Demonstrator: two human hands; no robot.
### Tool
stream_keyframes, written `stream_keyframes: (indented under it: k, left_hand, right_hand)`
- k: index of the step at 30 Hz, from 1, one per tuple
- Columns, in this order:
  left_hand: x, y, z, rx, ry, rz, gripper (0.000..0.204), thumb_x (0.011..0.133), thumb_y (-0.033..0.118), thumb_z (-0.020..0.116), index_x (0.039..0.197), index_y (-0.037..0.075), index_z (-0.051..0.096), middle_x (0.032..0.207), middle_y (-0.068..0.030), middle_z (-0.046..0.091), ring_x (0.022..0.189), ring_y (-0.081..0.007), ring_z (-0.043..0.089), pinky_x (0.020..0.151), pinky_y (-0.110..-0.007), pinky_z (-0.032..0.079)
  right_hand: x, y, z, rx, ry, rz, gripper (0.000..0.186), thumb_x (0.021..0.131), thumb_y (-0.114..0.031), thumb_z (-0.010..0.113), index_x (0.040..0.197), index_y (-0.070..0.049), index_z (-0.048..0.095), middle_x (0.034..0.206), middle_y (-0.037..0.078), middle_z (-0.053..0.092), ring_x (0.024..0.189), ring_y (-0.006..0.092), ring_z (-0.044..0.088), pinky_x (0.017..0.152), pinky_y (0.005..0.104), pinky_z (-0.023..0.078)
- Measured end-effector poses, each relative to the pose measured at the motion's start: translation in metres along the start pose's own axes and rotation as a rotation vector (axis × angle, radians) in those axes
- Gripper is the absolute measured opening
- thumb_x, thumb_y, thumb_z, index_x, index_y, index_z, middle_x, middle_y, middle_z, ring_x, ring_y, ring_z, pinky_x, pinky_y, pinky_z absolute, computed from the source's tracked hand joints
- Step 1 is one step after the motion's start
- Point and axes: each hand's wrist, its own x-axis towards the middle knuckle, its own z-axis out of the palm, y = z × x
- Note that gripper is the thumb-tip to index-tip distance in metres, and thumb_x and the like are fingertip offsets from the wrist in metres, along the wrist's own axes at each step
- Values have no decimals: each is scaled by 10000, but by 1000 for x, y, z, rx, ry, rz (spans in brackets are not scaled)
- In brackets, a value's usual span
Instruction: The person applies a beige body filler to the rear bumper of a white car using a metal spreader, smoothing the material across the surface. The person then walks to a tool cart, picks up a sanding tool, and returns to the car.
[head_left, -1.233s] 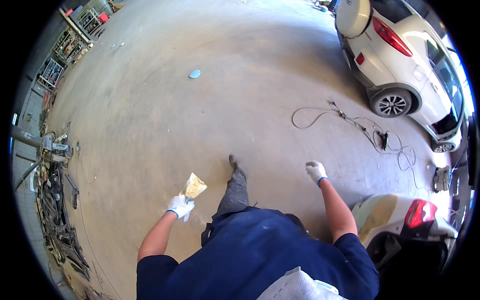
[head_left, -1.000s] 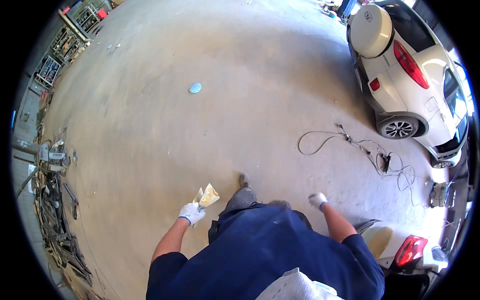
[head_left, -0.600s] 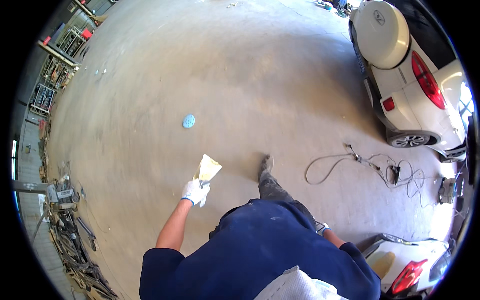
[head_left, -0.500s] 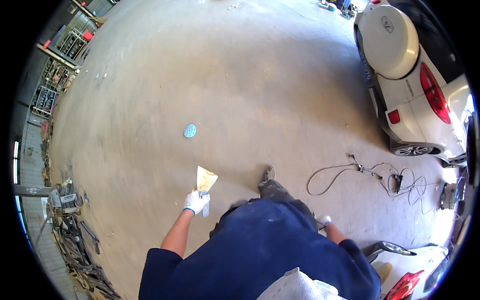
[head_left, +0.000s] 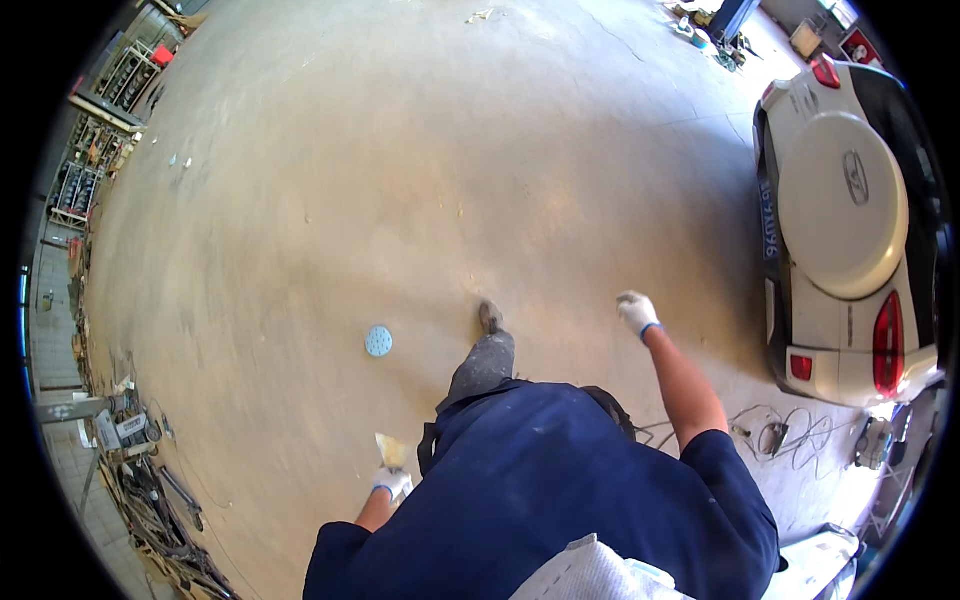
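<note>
My left hand, in a white glove with a blue cuff, hangs low beside my left hip. It is closed round a putty knife, whose pale wide blade bears yellowish filler and points forward; the handle is mostly hidden in the glove. My right hand, gloved the same way, is swung out ahead on the right, with its fingers curled in and nothing showing in them. On the concrete floor ahead of my left hand lies a round light-blue disc with small holes, like a sanding disc. Neither hand touches it.
A white car with a round spare-wheel cover stands on the right. Looped cables lie on the floor behind it. Part of another white car shows at the lower right. Scrap parts and shelves line the left wall.
I have stepped forward, and the blue disc and white car now sit nearer. My right hand has swung forward from beside my hip. My left hand has drawn back with the putty knife.
</note>
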Motion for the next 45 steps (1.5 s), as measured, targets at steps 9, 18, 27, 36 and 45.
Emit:
stream_keyframes:
  k: [9, 18, 27, 36, 45]
  left_hand:
    - [328, 313, -434, -582, 203, 225, 241, 835, 184, 725, 1043, 63, 735, 892, -69, 751, 807, -177, 708, 732, -344, 567]
    - [524, 547, -679, -529, 213, 231, 299, 829, 207, 735, 1090, 63, 747, 939, -79, 761, 854, -172, 717, 765, -350, 568]
    - [684, 588, -795, -589, 91, 44, 230, 860, 232, 733, 1022, 69, 750, 847, -67, 737, 785, -169, 695, 667, -344, 549]
    - [958, 697, -1064, -272, 12, 101, 231, 881, 229, 708, 1047, 85, 780, 861, -58, 757, 791, -165, 696, 741, -339, 552]
    - [1193, 942, -1441, -467, 221, 247, 187, 851, 137, 707, 1009, 48, 751, 861, -33, 731, 745, -124, 665, 673, -309, 544]
  right_hand:
    - [128, 34, -13, -648, -362, 169, 280, 849, -261, 678, 1045, -85, 774, 993, 144, 761, 896, 276, 724, 808, 355, 557]
    - [468, -75, -63, -821, -579, 307, 341, 928, -357, 558, 1000, -116, 788, 1065, 135, 752, 1013, 300, 720, 847, 429, 561]
    - [987, -486, -211, -53, 33, 107, 367, 831, -182, 583, 1130, -16, 714, 1144, 238, 701, 1091, 378, 662, 949, 397, 522]
    - [1182, -661, -180, -269, -254, 211, 325, 828, -221, 602, 1078, -92, 764, 1122, 159, 736, 1059, 346, 685, 943, 407, 532]
    - [1329, -679, -160, -485, -523, 432, 279, 834, -222, 591, 998, -78, 765, 1106, 159, 728, 1061, 351, 682, 907, 421, 556]
